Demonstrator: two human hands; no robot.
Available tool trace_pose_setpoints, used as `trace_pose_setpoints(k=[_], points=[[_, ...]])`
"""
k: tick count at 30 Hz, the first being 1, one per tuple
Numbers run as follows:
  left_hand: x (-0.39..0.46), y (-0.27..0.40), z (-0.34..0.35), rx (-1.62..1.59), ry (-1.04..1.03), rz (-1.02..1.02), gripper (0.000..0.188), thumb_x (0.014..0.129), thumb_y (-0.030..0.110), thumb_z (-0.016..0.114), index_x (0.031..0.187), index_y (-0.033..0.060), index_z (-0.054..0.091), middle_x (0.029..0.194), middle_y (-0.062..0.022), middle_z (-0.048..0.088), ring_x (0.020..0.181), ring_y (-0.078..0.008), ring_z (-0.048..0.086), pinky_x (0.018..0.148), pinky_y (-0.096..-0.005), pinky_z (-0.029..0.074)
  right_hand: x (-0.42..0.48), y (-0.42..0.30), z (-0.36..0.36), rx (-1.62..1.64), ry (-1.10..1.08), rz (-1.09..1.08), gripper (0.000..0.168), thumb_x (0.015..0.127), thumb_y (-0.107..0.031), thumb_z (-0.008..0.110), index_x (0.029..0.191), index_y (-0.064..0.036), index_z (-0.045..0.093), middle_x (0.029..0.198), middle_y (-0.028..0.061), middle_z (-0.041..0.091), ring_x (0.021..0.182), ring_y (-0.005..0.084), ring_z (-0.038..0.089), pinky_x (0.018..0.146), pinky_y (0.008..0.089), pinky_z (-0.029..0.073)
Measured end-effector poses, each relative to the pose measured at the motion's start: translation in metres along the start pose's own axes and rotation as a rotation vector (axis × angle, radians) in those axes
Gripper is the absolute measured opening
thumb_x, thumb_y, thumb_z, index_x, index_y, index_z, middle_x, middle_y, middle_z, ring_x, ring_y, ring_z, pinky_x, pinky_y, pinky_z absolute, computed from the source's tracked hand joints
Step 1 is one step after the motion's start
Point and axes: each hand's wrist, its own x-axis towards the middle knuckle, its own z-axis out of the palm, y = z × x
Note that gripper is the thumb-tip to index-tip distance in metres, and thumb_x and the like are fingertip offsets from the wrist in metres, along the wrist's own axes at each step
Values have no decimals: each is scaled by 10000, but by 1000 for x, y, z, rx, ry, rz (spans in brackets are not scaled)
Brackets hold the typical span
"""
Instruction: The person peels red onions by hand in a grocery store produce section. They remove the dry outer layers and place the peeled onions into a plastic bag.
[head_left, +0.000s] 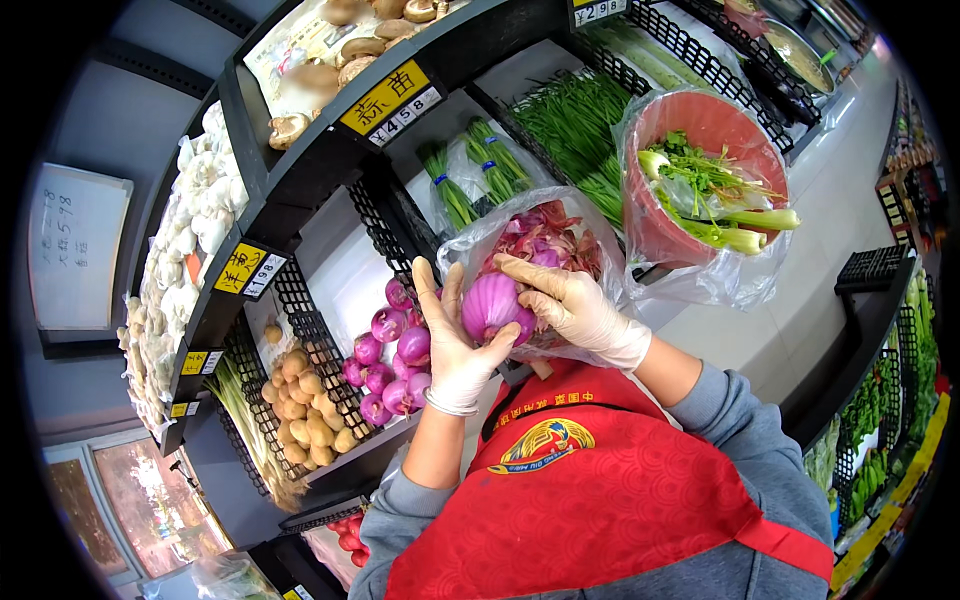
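Observation:
A purple onion (496, 309) is between my two gloved hands, in front of my red apron. My left hand (461, 349) cups it from the left, thumb against its lower side and fingers spread upward. The fingers of my right hand (581, 307) rest on its upper right side. Just behind the onion, a clear plastic bag (592, 217) holds loose purple onion skins (547, 232). Several more purple onions (397, 352) lie piled on the shelf, to the left of my left hand. Both hands wear thin whitish gloves.
Potatoes (304, 409) sit beyond a black mesh divider (315, 330). Bundled greens (487, 161) and long green stalks (577, 120) lie farther back. At the right, a red bucket (712, 112) lined with plastic holds celery trimmings (705, 195). Garlic (199, 202) and mushrooms (360, 49) fill the upper shelf.

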Motion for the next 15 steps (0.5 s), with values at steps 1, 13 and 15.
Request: trace_pose_setpoints(k=[1, 13, 15], points=[[0, 1, 0, -7, -15, 14, 1217, 651, -30, 766, 1512, 190, -66, 1504, -201, 208, 1352, -284, 315, 955, -329, 438, -1, 2, 3, -55, 67, -57, 349, 966, -163, 509, 1263, 18, 531, 1156, 163, 629, 1070, 247, 612, 917, 317, 482], [-10, 12, 8, -179, -88, -192, 1225, 693, 103, 800, 1504, 178, -116, 1538, -139, 130, 1366, -270, 283, 1080, -411, 325, 12, -14, 25, 685, 531, 255, 305, 1024, -291, 408, 1004, -38, 577, 896, 72, 655, 794, 178, 655, 603, 258, 530], [-11, 3, 7, -209, -64, -170, 1261, 659, 47, 808, 1506, 196, -113, 1528, -113, 159, 1320, -266, 344, 1053, -395, 361, 8, -23, 29, 730, 443, 236, 296, 1024, -291, 406, 1021, -42, 567, 887, 71, 652, 784, 181, 658, 584, 264, 528]])
